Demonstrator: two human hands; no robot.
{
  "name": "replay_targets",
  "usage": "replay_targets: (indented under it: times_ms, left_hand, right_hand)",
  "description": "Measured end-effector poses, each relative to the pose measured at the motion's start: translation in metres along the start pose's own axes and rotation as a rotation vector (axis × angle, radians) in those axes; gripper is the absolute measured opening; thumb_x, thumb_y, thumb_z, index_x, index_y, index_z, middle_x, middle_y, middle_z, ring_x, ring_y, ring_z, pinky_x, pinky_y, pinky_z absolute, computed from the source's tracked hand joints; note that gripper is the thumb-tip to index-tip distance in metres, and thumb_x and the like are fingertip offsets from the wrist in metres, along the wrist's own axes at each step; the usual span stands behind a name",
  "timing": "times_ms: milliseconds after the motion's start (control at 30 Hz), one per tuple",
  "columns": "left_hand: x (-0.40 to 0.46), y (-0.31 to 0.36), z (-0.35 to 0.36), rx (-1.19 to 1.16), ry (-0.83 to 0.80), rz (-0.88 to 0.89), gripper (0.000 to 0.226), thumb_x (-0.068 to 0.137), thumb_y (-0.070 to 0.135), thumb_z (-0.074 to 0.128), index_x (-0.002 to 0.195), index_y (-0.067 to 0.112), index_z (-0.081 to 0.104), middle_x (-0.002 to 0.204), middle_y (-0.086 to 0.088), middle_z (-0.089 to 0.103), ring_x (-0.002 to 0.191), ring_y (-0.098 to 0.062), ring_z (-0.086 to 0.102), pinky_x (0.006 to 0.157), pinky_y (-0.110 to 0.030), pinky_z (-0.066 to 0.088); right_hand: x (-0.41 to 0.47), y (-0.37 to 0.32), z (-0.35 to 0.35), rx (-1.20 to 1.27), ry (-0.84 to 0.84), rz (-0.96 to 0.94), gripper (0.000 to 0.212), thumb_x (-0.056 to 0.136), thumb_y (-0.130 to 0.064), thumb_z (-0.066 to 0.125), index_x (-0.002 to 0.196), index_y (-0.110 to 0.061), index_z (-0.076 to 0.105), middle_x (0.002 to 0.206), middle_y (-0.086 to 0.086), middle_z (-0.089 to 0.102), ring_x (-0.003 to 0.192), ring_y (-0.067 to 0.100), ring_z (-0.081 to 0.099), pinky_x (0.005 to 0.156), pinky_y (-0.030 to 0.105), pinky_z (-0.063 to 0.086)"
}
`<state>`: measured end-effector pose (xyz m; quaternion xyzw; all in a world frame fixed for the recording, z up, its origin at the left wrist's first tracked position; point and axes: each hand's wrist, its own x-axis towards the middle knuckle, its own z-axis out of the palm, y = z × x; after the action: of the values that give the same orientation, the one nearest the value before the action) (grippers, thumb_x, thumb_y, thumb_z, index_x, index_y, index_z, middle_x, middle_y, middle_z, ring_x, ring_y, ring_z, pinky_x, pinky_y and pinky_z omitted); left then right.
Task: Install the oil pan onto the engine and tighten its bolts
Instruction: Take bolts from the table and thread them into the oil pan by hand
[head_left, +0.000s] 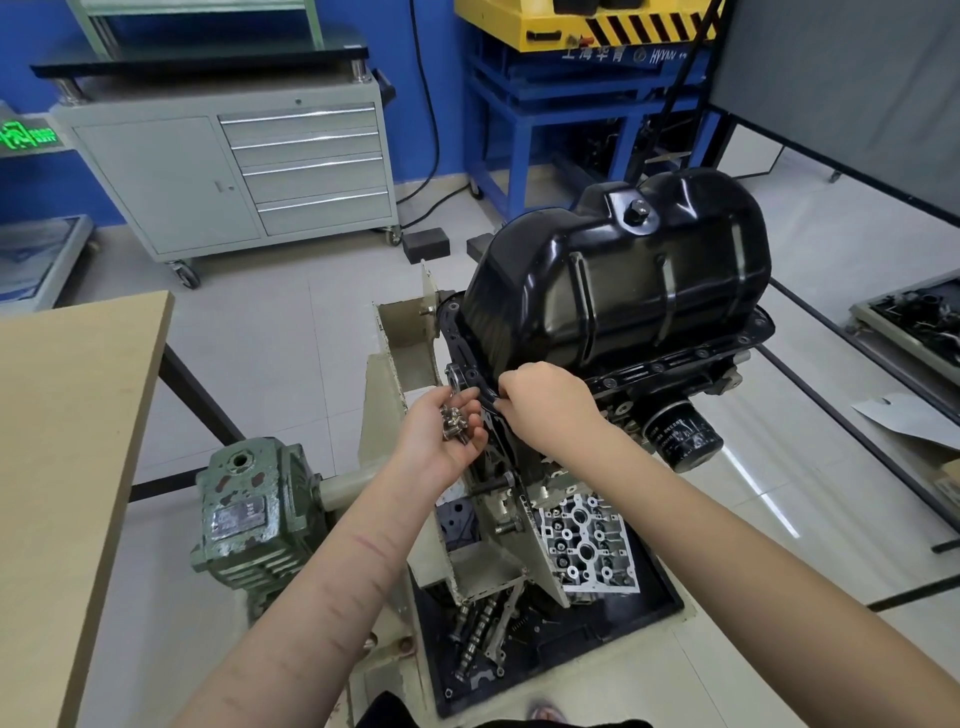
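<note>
A workshop with a pale tiled floor and a blue wall was what I had in front of me, and right in the middle sat the engine on its beige stand. The black oil pan was already on top of the engine, bulging side up, its flange lying along the block's edge. My right hand was down at the near corner of that flange, fingers curled and pinching something small at the rim; I couldn't make out what was between them. My left hand was just beside it, palm up and cupped, holding a little heap of silvery bolts. A row of bolts seemed to sit along the flange's right-hand side, though they were small and hard to judge.

Just below the flange on the right, the black oil filter stuck out of the block. Lower down, in the stand's black tray, a cylinder head lay beside a camshaft and loose bits. A green gearbox was bolted to the stand's left end. The wooden table ran along my left. Further back stood a grey tool cabinet with drawers, and a blue frame carrying a yellow machine. A dark board stood to the right.
</note>
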<state>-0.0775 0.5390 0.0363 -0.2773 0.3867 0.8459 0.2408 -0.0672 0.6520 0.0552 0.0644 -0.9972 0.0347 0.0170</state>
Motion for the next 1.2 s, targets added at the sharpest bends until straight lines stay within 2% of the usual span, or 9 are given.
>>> replay_targets:
  times_ms: [133, 300, 533, 700, 867, 1067, 1200]
  left_hand:
    - [0.0, -0.001, 0.0, 0.001, 0.003, -0.003, 0.035, 0.097, 0.02, 0.035, 0.08, 0.002, 0.058, 0.045, -0.001, 0.051, 0.032, -0.007, 0.044, 0.035, -0.012, 0.038]
    - [0.0, -0.002, -0.004, -0.001, 0.003, -0.008, 0.035, 0.098, 0.02, 0.035, 0.08, 0.002, 0.058, 0.045, -0.001, 0.051, 0.032, -0.007, 0.044, 0.035, -0.012, 0.037]
    - [0.001, -0.001, -0.002, -0.001, -0.001, -0.007, 0.035, 0.098, 0.021, 0.035, 0.079, 0.002, 0.058, 0.044, -0.001, 0.051, 0.033, -0.007, 0.044, 0.035, -0.011, 0.037]
    - [0.002, -0.003, -0.001, -0.005, 0.006, -0.015, 0.034, 0.097, 0.02, 0.036, 0.079, 0.002, 0.058, 0.045, -0.001, 0.051, 0.033, -0.007, 0.044, 0.035, -0.012, 0.038]
    - [0.002, -0.003, -0.001, -0.012, 0.006, -0.02, 0.034, 0.097, 0.02, 0.036, 0.08, 0.002, 0.059, 0.046, -0.001, 0.051, 0.034, -0.007, 0.044, 0.035, -0.012, 0.037]
    - [0.001, -0.004, -0.002, -0.009, 0.018, -0.016, 0.033, 0.097, 0.02, 0.037, 0.08, 0.002, 0.059, 0.05, -0.002, 0.051, 0.035, -0.007, 0.044, 0.036, -0.012, 0.038]
    - [0.001, -0.005, -0.002, -0.004, 0.012, -0.014, 0.032, 0.097, 0.02, 0.037, 0.081, 0.002, 0.059, 0.045, -0.001, 0.052, 0.035, -0.007, 0.044, 0.036, -0.012, 0.038]
  right_hand:
    - [0.002, 0.002, -0.004, 0.023, -0.062, 0.029, 0.02, 0.091, -0.014, 0.051, 0.109, -0.01, 0.06, 0.107, 0.01, 0.061, 0.1, 0.028, 0.058, 0.067, 0.03, 0.039]
    - [0.001, 0.0, -0.004, -0.012, 0.0, 0.047, 0.029, 0.093, -0.031, 0.05, 0.104, -0.007, 0.061, 0.104, 0.012, 0.063, 0.101, 0.031, 0.058, 0.066, 0.03, 0.036]
    - [-0.004, 0.001, -0.002, 0.067, 0.008, 0.097, 0.037, 0.09, -0.042, 0.052, 0.101, -0.007, 0.058, 0.099, 0.01, 0.062, 0.095, 0.029, 0.058, 0.064, 0.031, 0.037]
    - [-0.009, 0.005, -0.004, 0.145, 0.009, 0.099, 0.032, 0.088, -0.035, 0.056, 0.107, -0.009, 0.054, 0.102, 0.01, 0.061, 0.096, 0.029, 0.058, 0.068, 0.033, 0.041]
    - [-0.009, 0.007, -0.002, 0.166, -0.015, 0.024, 0.028, 0.092, -0.024, 0.05, 0.119, -0.019, 0.057, 0.112, 0.007, 0.057, 0.108, 0.026, 0.052, 0.08, 0.038, 0.046]
    - [-0.007, 0.004, 0.005, 0.077, 0.061, 0.022, 0.029, 0.093, -0.033, 0.048, 0.112, -0.013, 0.055, 0.107, 0.007, 0.057, 0.104, 0.026, 0.053, 0.072, 0.032, 0.043]
    - [-0.007, -0.001, 0.011, 0.054, 0.066, 0.02, 0.027, 0.096, -0.028, 0.044, 0.113, -0.009, 0.051, 0.109, 0.007, 0.056, 0.105, 0.025, 0.053, 0.069, 0.032, 0.041]
